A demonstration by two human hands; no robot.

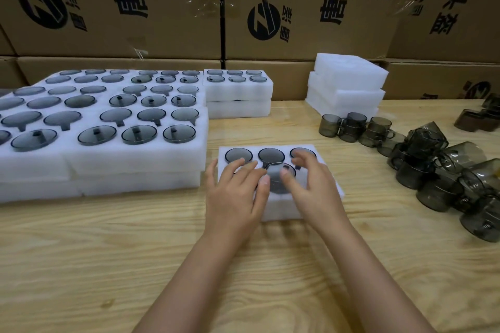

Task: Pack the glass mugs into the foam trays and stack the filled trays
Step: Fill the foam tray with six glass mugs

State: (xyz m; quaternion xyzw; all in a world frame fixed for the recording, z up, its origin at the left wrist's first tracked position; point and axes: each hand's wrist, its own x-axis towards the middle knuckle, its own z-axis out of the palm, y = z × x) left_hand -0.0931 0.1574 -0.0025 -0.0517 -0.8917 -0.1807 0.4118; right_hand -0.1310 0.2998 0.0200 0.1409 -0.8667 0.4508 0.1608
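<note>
Foam tray (286, 212) sits on the surface (108, 251), glass mugs (271, 155) in its pockets. Left hand (238, 192) and right hand (311, 186) spread loosely over it, gripping nothing, thumbs flanking a front mug (280, 180).

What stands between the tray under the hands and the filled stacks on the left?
Nothing visible. Only bare table lies between the tray and the nearest stack; the left hand and right hand are over the tray.
</note>
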